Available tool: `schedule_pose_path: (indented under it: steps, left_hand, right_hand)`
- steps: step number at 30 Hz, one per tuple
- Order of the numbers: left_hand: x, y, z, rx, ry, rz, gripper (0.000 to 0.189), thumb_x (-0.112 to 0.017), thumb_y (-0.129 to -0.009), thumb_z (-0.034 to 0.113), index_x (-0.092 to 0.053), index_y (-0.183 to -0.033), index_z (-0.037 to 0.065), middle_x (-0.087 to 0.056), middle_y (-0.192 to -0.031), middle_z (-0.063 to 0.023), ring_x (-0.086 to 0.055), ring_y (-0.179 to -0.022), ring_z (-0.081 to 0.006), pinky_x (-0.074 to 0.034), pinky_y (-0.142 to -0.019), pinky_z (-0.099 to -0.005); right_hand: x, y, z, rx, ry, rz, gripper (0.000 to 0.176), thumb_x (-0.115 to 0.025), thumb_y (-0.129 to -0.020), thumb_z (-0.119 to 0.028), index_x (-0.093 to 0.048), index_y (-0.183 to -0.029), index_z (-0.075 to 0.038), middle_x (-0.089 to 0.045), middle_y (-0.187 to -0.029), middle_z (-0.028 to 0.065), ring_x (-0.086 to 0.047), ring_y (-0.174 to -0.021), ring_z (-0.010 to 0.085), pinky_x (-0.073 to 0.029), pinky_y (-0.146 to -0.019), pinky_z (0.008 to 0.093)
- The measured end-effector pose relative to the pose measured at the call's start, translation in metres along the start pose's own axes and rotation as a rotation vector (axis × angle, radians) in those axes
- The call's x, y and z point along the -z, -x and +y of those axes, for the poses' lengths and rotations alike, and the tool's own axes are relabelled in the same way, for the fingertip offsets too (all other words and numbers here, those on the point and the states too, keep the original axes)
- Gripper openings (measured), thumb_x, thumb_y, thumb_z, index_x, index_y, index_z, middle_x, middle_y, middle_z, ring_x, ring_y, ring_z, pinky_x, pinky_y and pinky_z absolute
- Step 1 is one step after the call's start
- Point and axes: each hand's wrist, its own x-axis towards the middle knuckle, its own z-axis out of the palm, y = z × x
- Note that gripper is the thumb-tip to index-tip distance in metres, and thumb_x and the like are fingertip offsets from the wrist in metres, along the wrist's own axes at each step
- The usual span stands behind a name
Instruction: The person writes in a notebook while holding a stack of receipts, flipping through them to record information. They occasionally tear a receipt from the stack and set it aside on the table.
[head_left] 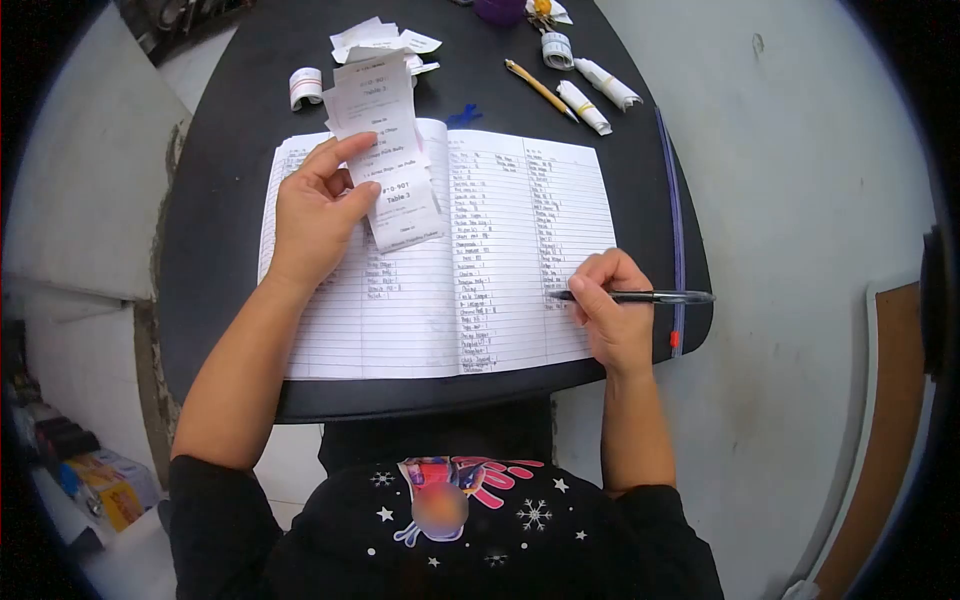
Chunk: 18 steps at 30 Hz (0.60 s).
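Observation:
An open lined notebook (400, 340) with handwritten columns lies on the black table (230, 140). Over its left page, my left hand (325, 205) pinches printed paper receipts (375, 110) between thumb and fingers; the strip shows "Table 3" twice. My right hand (615, 305) is closed around a black pen (665, 297). The pen's tip is at the right column of writing on the right page, its back end pointing right. Part of the left page is hidden behind the receipts and my left hand.
Loose receipts (370, 38) are piled behind the notebook, with a curled roll (306, 88) at their left. A yellow pen (540, 90), rolled papers (584, 107) and a small blue object (464, 115) lie farther right. A purple zipper strip (673, 220) runs along the right edge.

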Motion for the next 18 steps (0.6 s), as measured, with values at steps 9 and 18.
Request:
schedule_pose_path:
  steps: [9, 18]
  left_hand:
    - [-0.001, 0.001, 0.0, -0.003, 0.031, 0.004, 0.045, -0.06, -0.077, -0.01, -0.055, -0.121, -0.001, -0.056, -0.121, -0.0153, -0.06, -0.098, -0.0164, -0.05, -0.087, -0.0283]
    - [-0.001, 0.002, 0.002, -0.043, 0.022, -0.026, 0.045, -0.061, -0.077, -0.008, -0.056, -0.121, 0.0, -0.054, -0.123, -0.0146, -0.06, -0.097, -0.0157, -0.05, -0.087, -0.0279]
  right_hand:
    - [0.018, 0.011, 0.013, 0.087, 0.333, 0.138, 0.025, -0.066, -0.078, 0.0, -0.05, -0.059, -0.004, -0.051, -0.056, -0.0031, -0.042, -0.054, 0.0028, -0.033, -0.05, 0.0205]
    - [0.01, 0.012, 0.013, 0.097, 0.465, 0.143, 0.024, -0.067, -0.076, -0.002, -0.051, -0.059, -0.003, -0.052, -0.055, -0.0025, -0.043, -0.053, 0.0034, -0.034, -0.049, 0.0212]
